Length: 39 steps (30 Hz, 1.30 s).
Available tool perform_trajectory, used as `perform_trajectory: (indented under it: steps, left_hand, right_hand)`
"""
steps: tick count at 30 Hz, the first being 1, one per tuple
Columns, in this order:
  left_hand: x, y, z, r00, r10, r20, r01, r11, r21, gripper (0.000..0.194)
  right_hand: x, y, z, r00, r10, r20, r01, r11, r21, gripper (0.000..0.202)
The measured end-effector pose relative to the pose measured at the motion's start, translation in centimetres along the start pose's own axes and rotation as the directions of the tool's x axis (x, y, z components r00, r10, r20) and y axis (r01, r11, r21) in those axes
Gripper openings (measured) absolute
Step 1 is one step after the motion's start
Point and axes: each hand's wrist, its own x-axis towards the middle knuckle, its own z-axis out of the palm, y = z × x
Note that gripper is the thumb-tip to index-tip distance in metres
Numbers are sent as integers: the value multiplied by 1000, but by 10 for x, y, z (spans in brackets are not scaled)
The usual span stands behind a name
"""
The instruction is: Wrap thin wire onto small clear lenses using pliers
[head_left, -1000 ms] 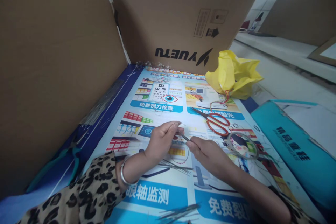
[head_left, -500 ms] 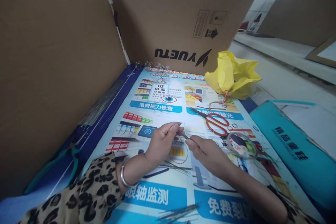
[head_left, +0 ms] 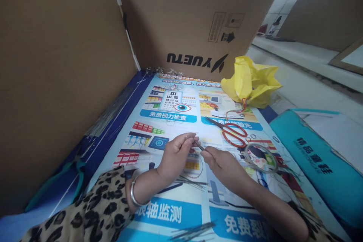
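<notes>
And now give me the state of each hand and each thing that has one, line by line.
Left hand: thumb and fingers drawn together; contents too small to tell
Right hand: closed on a thin tool
Scissors: lying flat, blades together
Pliers: lying down, handles spread
Yellow bag: crumpled
Bracelet: worn on left wrist
Thin rods: loose pile
</notes>
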Motion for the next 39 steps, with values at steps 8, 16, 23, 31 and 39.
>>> perform_trajectory:
  steps: [8,16,23,31,39]
  left_hand:
    - [3,-1,-2,1000,15,-5,-14,999,35,28]
    - [3,-1,-1,999,-24,-23,24,1000,-20,30]
    - [4,-1,0,996,-84,-43,80,992,-100,31]
    - [5,-2,1,991,-124,-54,113,978,-176,33]
    - [4,0,2,988,-146,-45,135,971,-197,33]
  right_hand:
    - [0,-1,1,1000,-2,19,3,997,-82,40]
    - [-3,-1,0,1000,-15,-3,15,999,-31,42]
    - [-5,-2,0,1000,1,-15,-2,1000,-14,39]
    - [-3,-2,1,1000,6,-18,-6,999,-35,38]
    - [-5,-4,0,1000,14,-10,-14,1000,-28,38]
